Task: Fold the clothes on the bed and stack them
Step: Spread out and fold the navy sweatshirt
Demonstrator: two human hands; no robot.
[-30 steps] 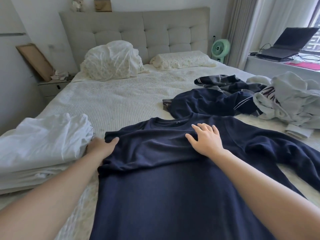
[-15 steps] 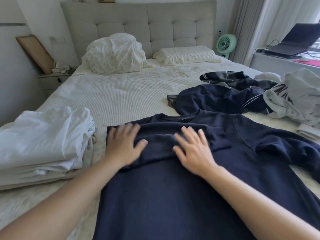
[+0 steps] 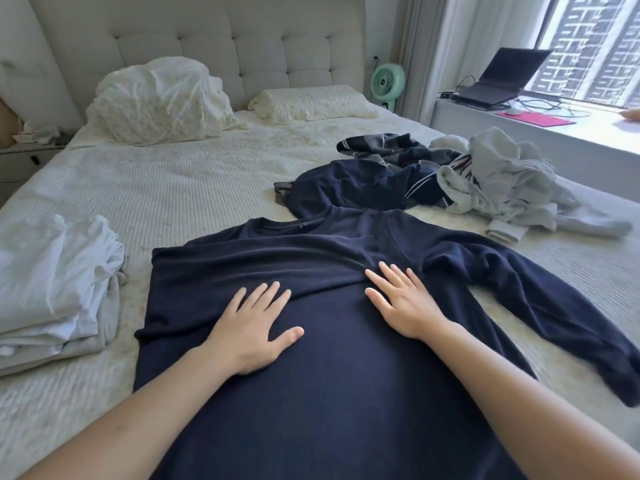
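Both hands lie flat, fingers straight and spread, grasping nothing: the left hand (image 3: 254,327) and right hand (image 3: 403,303) press side by side on the navy shirt (image 3: 329,393). The shirt is spread across the near part of the bed (image 3: 180,188), its left sleeve folded over the chest, its right sleeve stretched toward 3 o'clock. At 9 o'clock sits a white folded stack (image 3: 52,282). At 1 o'clock lies an unfolded pile (image 3: 433,178) of dark and grey clothes.
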